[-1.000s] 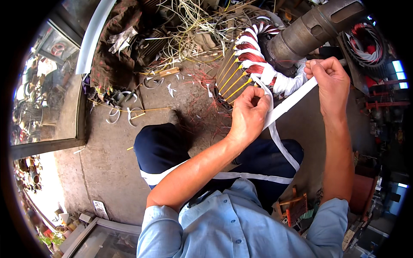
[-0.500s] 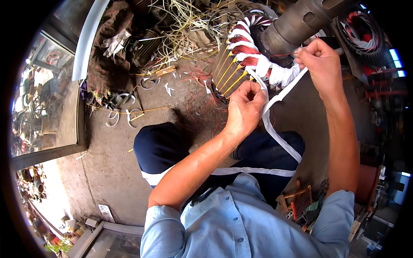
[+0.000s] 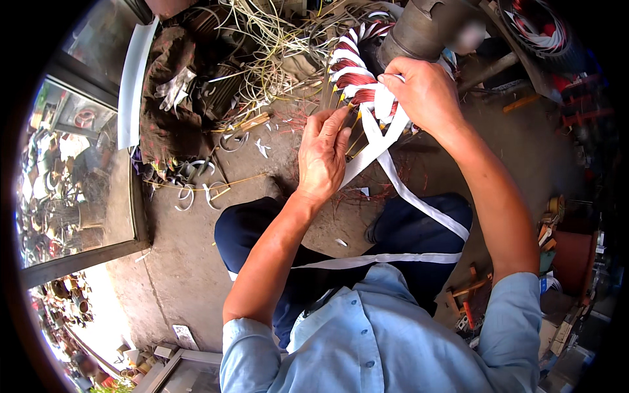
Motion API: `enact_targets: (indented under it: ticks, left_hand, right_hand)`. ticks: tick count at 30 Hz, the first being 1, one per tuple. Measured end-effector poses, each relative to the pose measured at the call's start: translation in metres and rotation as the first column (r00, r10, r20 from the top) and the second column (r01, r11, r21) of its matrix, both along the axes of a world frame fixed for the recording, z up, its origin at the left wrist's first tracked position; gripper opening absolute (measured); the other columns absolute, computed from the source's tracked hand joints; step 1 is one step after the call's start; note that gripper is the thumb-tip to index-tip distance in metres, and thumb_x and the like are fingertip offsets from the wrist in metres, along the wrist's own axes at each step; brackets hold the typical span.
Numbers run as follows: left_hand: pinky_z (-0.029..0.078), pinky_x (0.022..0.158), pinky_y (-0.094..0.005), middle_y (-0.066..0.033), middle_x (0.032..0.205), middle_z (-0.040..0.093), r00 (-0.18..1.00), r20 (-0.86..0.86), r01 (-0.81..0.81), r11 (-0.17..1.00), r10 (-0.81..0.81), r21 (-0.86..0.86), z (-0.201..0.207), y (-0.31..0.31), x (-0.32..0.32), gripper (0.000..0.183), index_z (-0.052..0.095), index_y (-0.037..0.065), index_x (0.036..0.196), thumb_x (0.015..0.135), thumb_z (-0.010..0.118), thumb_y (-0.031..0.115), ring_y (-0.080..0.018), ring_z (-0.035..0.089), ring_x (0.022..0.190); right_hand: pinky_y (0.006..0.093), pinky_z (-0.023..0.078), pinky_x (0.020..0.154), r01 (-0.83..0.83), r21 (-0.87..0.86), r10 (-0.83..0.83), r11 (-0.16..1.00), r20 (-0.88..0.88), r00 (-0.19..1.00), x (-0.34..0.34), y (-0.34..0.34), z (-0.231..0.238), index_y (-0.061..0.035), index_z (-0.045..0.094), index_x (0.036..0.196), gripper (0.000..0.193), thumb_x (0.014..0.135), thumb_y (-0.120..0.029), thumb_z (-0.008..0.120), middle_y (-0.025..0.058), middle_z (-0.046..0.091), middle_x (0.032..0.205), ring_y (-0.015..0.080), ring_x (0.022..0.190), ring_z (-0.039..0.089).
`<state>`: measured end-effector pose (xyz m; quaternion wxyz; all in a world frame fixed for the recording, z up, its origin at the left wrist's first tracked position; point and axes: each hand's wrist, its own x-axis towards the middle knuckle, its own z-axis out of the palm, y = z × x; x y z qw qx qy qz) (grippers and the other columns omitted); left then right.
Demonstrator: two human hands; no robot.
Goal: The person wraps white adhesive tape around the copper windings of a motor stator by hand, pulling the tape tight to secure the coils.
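White tape (image 3: 426, 208) crossed the dark trousers (image 3: 419, 224), rising to the coil ring (image 3: 356, 79). Left hand (image 3: 322, 154) sat left of the ring, fingers nearly together, grip unclear. Right hand (image 3: 422, 92) covered its near-right side, fingers curled, grip hidden. Tangled wire (image 3: 268, 56) lay farther left.

The grey-brown floor (image 3: 190, 262) carries a tangle of pale wires (image 3: 268, 62). Curled strips (image 3: 192, 198) and white scraps (image 3: 262, 149) lie nearby.
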<state>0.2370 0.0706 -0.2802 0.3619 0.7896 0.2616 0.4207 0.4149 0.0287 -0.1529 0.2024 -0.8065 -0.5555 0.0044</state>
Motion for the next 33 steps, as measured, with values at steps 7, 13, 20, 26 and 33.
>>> enact_targets:
  ticks: [7,13,20,26,33]
  left_hand:
    - [0.048,0.083,-0.0332,-0.0086,0.101,0.068,0.961,0.146,0.243,0.969,-0.235,-0.036,0.035,0.022,-0.008,0.018,0.063,0.001,0.096,0.099,0.054,0.017,-0.0203,0.061,0.092]
    - [0.045,0.067,-0.0310,-0.0058,0.077,0.064,0.952,0.099,0.305,0.916,-0.288,-0.260,0.037,0.026,-0.031,0.027,0.062,0.003,0.089,0.101,0.051,0.024,-0.0157,0.054,0.069]
    - [0.049,0.070,-0.0305,-0.0070,0.077,0.067,0.976,0.043,0.217,0.955,-0.213,-0.203,0.044,0.022,-0.008,0.031,0.062,0.001,0.089,0.101,0.051,0.027,-0.0162,0.060,0.073]
    - [0.050,0.059,-0.0307,-0.0078,0.069,0.064,0.987,-0.070,0.121,0.957,-0.144,-0.265,0.060,0.040,0.007,0.032,0.060,-0.001,0.090,0.101,0.051,0.028,-0.0157,0.066,0.064]
    - [0.048,0.057,-0.0296,-0.0057,0.059,0.052,0.997,-0.055,0.022,0.881,-0.055,-0.473,0.055,0.016,-0.130,0.029,0.056,-0.001,0.080,0.099,0.050,0.019,-0.0148,0.059,0.057]
  right_hand:
    - [0.0299,0.050,0.072,0.066,0.224,0.139,0.972,-0.782,0.608,-0.014,-0.014,0.008,0.0056,0.055,0.121,0.045,0.084,-0.014,0.072,0.0149,0.067,0.098,0.0175,0.084,0.065]
    - [0.0372,0.054,0.085,0.207,0.338,0.350,0.918,-0.937,-0.021,-0.045,-0.061,0.020,0.0043,0.046,0.125,0.038,0.092,-0.008,0.061,0.0131,0.064,0.103,0.0221,0.088,0.065]
    - [0.0369,0.055,0.083,0.308,0.370,0.406,0.877,-0.912,-0.059,-0.043,-0.084,0.006,0.0000,0.051,0.120,0.030,0.092,-0.007,0.059,0.0123,0.061,0.099,0.0214,0.086,0.064]
    - [0.0339,0.055,0.081,0.272,0.395,0.433,0.878,-0.896,-0.097,-0.061,-0.091,0.004,-0.0011,0.052,0.119,0.028,0.092,-0.008,0.058,0.0116,0.061,0.099,0.0207,0.086,0.063]
    - [0.0376,0.051,0.083,0.305,0.391,0.455,0.869,-0.872,-0.179,-0.053,-0.098,0.013,-0.0013,0.053,0.121,0.031,0.091,-0.009,0.058,0.0104,0.064,0.096,0.0218,0.087,0.064]
